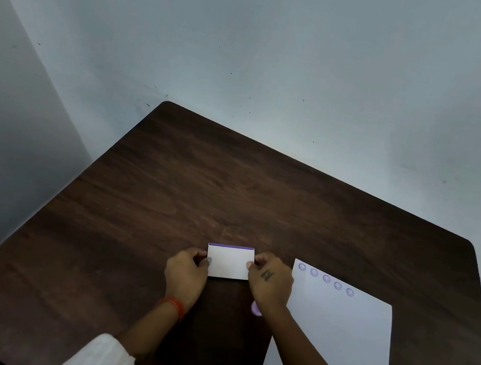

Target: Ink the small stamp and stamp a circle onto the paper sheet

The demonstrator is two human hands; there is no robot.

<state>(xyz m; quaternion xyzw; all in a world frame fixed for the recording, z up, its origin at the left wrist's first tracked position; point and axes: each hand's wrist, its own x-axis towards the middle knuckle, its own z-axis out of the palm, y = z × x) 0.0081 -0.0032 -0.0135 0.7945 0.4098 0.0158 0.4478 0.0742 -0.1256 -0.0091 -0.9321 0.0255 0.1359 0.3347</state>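
A white rectangular ink pad case [229, 261] with a purple far edge lies flat and closed on the dark wooden table [201, 182]. My left hand [185, 273] pinches its left side and my right hand [270, 281] pinches its right side. A small purple object, likely the stamp [255, 308], peeks out from under my right wrist and is mostly hidden. To the right lies the white paper sheet [333, 341], with a row of several purple stamped circles [326, 278] along its top edge.
A pale wall stands behind the table's far edge. The floor drops away past the table's left edge. My left wrist wears an orange thread band [175, 307].
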